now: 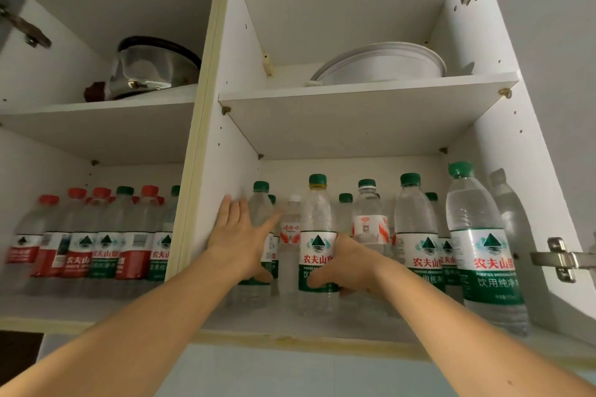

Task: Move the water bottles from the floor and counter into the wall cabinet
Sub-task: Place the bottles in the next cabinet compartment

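Note:
The open wall cabinet (290,330) has two compartments, and several water bottles stand on each bottom shelf. My right hand (351,264) grips a green-capped, green-labelled bottle (317,216) at the front middle of the right compartment; the thumb lies across its label and the fingers are hidden behind it. My left hand (237,235) is spread open with straight fingers against a green-capped bottle (259,203) by the compartment's left wall. A small white-capped bottle (290,232) stands between the two. A larger green-capped bottle (483,251) stands at the front right.
Red- and green-capped bottles (80,251) fill the left compartment's bottom shelf. On the upper shelves sit a steel pot (154,68) at left and white bowls (383,64) at right. A metal door hinge (561,259) juts out at the right edge.

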Motion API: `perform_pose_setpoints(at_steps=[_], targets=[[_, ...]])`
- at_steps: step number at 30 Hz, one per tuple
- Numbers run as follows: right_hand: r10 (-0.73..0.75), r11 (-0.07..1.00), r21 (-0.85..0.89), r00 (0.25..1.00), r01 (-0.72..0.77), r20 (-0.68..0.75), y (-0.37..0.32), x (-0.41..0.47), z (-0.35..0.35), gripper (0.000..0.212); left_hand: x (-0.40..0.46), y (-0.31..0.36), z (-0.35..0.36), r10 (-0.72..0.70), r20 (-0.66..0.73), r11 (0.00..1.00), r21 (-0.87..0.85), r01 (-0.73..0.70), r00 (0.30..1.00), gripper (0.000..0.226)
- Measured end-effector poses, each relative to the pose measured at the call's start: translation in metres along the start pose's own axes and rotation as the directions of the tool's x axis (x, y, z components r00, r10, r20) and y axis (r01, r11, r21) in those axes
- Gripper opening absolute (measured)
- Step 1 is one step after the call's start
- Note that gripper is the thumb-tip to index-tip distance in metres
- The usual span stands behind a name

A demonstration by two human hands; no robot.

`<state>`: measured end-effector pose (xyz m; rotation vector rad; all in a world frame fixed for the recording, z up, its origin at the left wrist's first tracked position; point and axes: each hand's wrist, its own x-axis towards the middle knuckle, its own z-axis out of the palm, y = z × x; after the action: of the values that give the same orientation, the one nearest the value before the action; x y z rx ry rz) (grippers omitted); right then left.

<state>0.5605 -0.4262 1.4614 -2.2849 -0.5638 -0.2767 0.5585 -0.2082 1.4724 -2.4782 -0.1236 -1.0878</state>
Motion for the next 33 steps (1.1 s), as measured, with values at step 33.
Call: perform_pose_setpoints(at_steps=[33], targets=[[-0.129, 0.992, 0.000, 0.992, 0.129, 0.013, -0.006, 0.077, 0.051, 0.034, -0.003, -0.002, 0.027, 0.017, -0.018, 0.924, 0.383, -0.009, 1.000, 0.121]])
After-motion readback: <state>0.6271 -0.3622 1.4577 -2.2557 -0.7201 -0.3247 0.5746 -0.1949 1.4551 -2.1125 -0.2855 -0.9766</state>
